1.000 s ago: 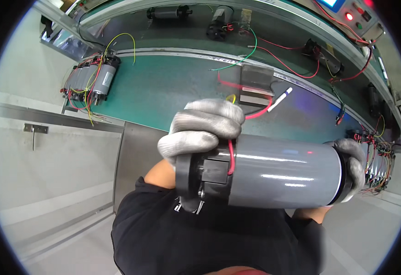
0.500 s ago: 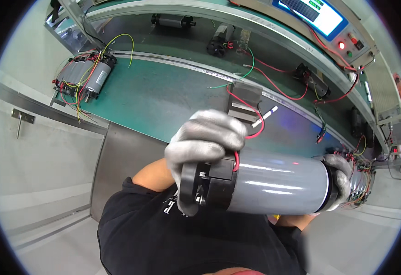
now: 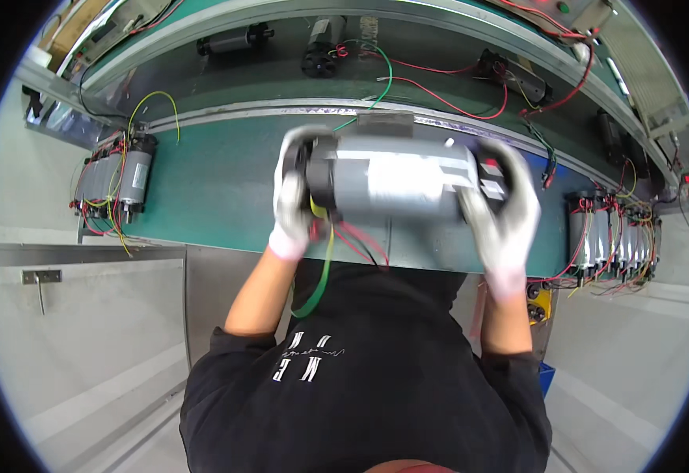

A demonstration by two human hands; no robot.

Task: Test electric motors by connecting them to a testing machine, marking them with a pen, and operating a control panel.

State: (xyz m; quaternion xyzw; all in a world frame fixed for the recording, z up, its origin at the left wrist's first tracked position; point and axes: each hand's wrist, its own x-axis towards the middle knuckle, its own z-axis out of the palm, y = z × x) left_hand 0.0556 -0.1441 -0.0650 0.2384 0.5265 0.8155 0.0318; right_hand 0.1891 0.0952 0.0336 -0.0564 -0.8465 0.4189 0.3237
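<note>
In front of me, above the near part of the green bench (image 3: pixel 226 185), I hold a grey cylindrical electric motor (image 3: pixel 388 193) lying nearly level. My left hand (image 3: pixel 289 213), in a white-grey glove, is closed on its black left end. My right hand (image 3: pixel 510 229), gloved too, wraps the black right end, thumb along the grey body. Motion smears the motor slightly; a white label glares on its side. Red wires (image 3: pixel 356 240) and a green-yellow lead (image 3: pixel 321 288) hang below its left end. Partly hidden behind it is a grey metal block (image 3: pixel 384 121).
Several wired motors stand in a row at the bench's left end (image 3: pixel 135 175), and several more at its right end (image 3: pixel 598 236). Beyond the metal rail lie motors (image 3: pixel 321 49) and loose wires. A metal-framed shelf (image 3: pixel 471 31) spans the far side. A blue bin (image 3: pixel 547 380) sits low right.
The motor has moved away from my chest, out over the bench, and turned, so a label now faces up and its wires hang down. My head view has shifted; the screen is out of sight.
</note>
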